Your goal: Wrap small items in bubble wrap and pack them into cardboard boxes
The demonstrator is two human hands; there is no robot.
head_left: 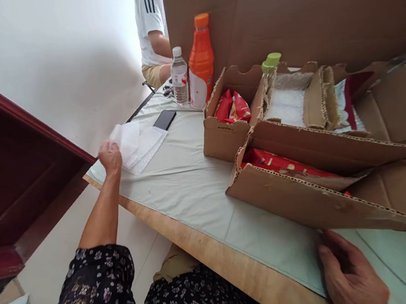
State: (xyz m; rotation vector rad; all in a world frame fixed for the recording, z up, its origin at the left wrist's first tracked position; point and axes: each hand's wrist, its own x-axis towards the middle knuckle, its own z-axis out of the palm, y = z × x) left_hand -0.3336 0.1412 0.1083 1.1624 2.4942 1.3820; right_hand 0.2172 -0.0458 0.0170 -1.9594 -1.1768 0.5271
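Note:
My left hand (110, 158) is closed on the edge of a translucent bubble wrap bag (126, 138) at the left end of the table. More bubble wrap bags (149, 147) lie flat beneath it. A black phone (165, 120) rests right behind them. At the lower right, my right hand (352, 272) rests on the table by the front wall of a long cardboard box (309, 202). Its thumb and fingers are apart with nothing between them, and the fingertips are close to the box's lower edge. Red packets (284, 162) lie inside that box.
Behind stand more cardboard boxes (224, 141) holding red packets (232, 107) and bubble wrap (288, 98). An orange bottle (200, 61) and a water bottle (179, 79) stand beside them. A person in a white shirt (149, 23) sits beyond a tall cardboard panel (281, 13).

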